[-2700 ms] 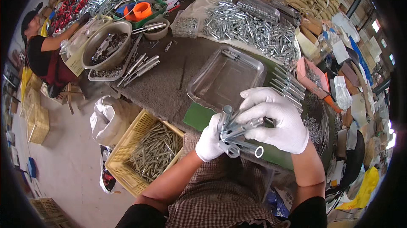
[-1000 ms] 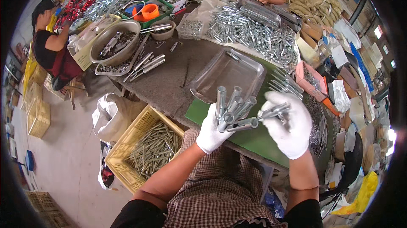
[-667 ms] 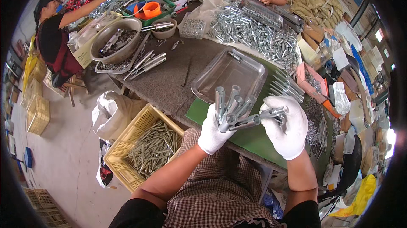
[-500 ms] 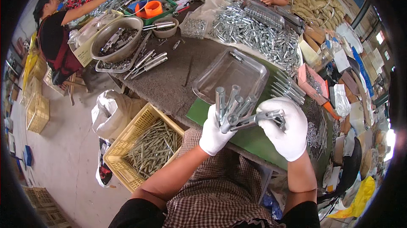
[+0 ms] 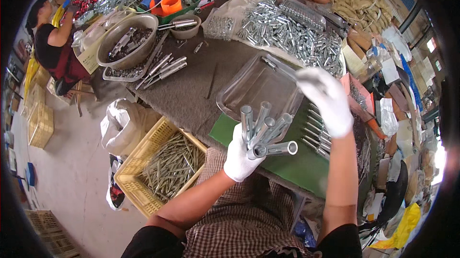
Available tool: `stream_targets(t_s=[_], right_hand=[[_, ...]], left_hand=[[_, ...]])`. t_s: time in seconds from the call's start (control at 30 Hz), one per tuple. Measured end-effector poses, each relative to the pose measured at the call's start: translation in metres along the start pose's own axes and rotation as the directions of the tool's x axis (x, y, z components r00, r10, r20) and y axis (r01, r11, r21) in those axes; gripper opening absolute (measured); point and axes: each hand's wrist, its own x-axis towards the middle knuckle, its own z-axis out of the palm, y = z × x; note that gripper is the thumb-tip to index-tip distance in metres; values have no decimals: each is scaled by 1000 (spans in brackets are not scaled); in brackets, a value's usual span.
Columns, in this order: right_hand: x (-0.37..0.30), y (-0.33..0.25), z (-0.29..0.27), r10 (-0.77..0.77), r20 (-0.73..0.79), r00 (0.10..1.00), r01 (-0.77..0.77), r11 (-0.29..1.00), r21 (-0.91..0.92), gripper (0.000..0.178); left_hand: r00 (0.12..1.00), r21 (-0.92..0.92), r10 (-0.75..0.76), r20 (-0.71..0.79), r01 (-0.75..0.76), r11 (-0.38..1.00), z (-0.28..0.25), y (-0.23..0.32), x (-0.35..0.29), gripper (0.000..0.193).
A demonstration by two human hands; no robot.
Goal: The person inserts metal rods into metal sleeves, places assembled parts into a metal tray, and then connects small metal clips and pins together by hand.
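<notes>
My left hand (image 5: 241,156), in a white glove, is closed round several shiny metal tubes (image 5: 268,124), their hollow ends fanning up and to the right. My right hand (image 5: 327,99), also gloved, is over the right edge of a clear plastic tray (image 5: 230,87). Motion smears its fingers, and a grey streak beside them could be a tube, but I cannot make out whether they hold it. A small metal piece (image 5: 269,63) lies at the tray's far end. Below my right hand, several slim metal rods (image 5: 314,135) lie side by side on the green mat (image 5: 292,174).
A big heap of metal sleeves (image 5: 282,30) covers the far right of the table. A pink bin (image 5: 360,96) stands at the right. Round bowls (image 5: 103,49) and loose tubes (image 5: 165,71) are at the left. A yellow crate (image 5: 132,171) of rods sits below. Two co-workers are beyond.
My right hand has left the tubes by my left hand and moved up and away to the tray's right edge. My left hand keeps its tubes. The co-worker at left has drawn an arm back.
</notes>
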Motion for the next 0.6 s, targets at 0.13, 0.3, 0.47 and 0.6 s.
stream_targets(t_s=[0.13, 0.3, 0.47, 0.6], right_hand=[[65, 79, 25, 72, 56, 996, -17, 744, -667, 32], [101, 130, 50, 179, -9, 984, -97, 488, -867, 27], [106, 125, 57, 307, -40, 951, -214, 559, -801, 25], [100, 125, 53, 312, -25, 950, -226, 628, -744, 23]], left_hand=[[988, -146, -140, 70, 149, 978, 3, -11, -4, 76], [994, -133, -37, 106, 51, 990, 3, -1, 0, 67], [989, -73, -78, 123, 88, 993, 0, 0, -2, 66], [988, -163, -103, 119, 122, 979, 3, -2, -3, 66]])
